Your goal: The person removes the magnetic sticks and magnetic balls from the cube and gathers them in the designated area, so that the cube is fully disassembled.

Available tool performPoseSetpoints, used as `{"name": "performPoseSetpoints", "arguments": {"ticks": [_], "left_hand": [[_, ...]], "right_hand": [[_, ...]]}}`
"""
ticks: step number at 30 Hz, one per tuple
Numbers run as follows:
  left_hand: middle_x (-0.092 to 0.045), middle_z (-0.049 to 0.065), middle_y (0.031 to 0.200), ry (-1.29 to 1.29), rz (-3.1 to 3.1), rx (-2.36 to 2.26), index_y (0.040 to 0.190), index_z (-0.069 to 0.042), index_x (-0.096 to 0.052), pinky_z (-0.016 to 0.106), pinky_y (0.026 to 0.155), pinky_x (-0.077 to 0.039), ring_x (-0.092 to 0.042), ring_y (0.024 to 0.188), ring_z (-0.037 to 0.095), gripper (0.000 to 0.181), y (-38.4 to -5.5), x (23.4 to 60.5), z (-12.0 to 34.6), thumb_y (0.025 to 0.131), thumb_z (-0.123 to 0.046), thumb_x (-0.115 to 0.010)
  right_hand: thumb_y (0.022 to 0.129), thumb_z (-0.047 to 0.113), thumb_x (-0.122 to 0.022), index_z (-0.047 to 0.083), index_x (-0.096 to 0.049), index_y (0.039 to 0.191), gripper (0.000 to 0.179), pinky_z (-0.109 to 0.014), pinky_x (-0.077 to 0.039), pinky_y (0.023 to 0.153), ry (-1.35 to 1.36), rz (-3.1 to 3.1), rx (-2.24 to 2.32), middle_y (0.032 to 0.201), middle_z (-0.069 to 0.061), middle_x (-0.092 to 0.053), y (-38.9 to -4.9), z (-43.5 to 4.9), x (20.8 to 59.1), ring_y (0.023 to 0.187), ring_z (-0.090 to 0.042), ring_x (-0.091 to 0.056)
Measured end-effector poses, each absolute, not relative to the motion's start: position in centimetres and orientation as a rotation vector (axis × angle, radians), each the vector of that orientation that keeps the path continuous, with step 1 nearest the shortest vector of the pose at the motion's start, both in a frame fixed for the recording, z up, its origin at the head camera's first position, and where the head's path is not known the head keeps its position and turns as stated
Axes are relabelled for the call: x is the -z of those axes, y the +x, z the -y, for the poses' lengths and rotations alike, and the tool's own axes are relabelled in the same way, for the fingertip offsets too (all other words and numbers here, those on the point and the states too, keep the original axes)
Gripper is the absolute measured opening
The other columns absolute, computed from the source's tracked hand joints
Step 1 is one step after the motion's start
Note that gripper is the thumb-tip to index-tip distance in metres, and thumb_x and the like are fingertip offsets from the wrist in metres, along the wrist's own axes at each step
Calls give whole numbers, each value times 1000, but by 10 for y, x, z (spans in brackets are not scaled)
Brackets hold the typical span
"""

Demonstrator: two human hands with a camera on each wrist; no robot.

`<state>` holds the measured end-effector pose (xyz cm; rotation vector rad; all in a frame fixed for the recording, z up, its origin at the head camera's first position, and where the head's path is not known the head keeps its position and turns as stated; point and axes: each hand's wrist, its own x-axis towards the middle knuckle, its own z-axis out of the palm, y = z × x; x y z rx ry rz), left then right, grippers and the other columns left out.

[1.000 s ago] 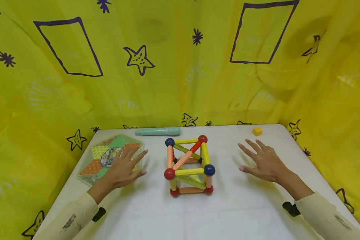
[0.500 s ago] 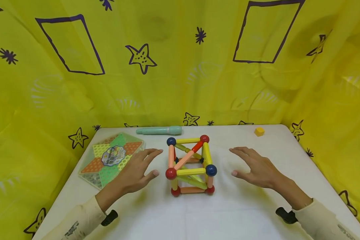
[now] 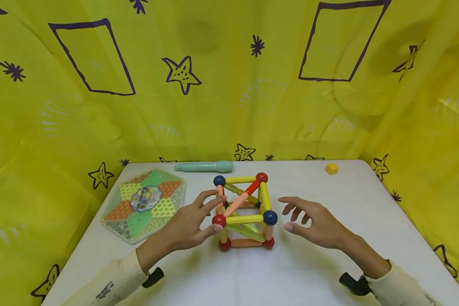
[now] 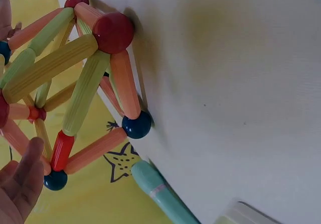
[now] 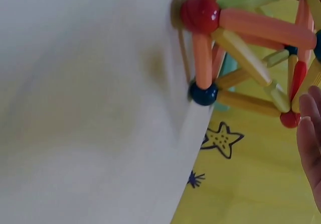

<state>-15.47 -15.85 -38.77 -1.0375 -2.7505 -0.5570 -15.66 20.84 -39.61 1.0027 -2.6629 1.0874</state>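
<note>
A cube frame of coloured rods and balls stands on the white table in the middle of the head view. Its rods are yellow, orange, red and green; red and dark blue balls join them. My left hand is at its left side, fingers loosely bent over the upper edge and thumb by the front red ball. Whether it touches the frame I cannot tell. To the right, my right hand hovers with relaxed fingers and a small gap to the frame. Both wrist views show the frame's rods beside fingers.
A hexagonal Chinese checkers box lies at left. Along the back edge are a mint-green microphone-shaped stick and a small yellow-orange cube. Yellow patterned sheeting encloses the table's back and sides.
Both hands have moved inward from either side toward the frame. The left fingers now overlap its left edge, and the right hand is nearer its right side. The frame stays in place.
</note>
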Motion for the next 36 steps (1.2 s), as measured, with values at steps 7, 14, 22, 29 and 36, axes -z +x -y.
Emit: {"name": "performPoseSetpoints", "arguments": {"ticks": [7, 14, 22, 29, 36], "left_hand": [[-37, 7, 155, -1129, 2775, 501, 152, -29, -42, 23, 61, -44, -48, 61, 6, 66, -158, 390, 146, 94, -49, -65], [-39, 10, 150, -1230, 2755, 586, 148, -28, -46, 19, 58, -44, -46, 58, 6, 57, -160, 392, 135, 97, -46, -63], [-42, 10, 150, -1201, 2729, 483, 137, -27, -59, 18, 58, -42, -47, 59, 4, 41, -161, 393, 130, 101, -48, -55], [-47, 10, 143, -1226, 2681, 463, 129, -25, -62, 17, 55, -41, -44, 56, 2, 32, -162, 394, 128, 102, -43, -56], [-47, 9, 143, -1220, 2690, 465, 127, -24, -62, 17, 55, -40, -44, 55, 2, 31, -161, 395, 127, 102, -42, -56]], "right_hand": [[94, 19, -72, 16, -59, 133, 41, -24, -51, 60, 1120, 2646, -1273, 90, 10, -66, -156, -192, 398, 72, -3, -58], [91, 25, -76, 18, -65, 125, 36, -23, -48, 53, 1126, 2653, -1206, 81, 13, -62, -156, -178, 398, 63, 0, -53], [85, 37, -81, 20, -68, 118, 39, -20, -42, 50, 996, 2724, -981, 74, 16, -59, -158, -169, 393, 59, 0, -47], [88, 31, -79, 20, -70, 117, 33, -19, -44, 51, 1004, 2719, -946, 76, 16, -61, -158, -165, 392, 60, -1, -49], [90, 21, -73, 18, -69, 118, 29, -19, -44, 53, 1033, 2713, -966, 80, 13, -61, -157, -164, 395, 63, -4, -49]]}}
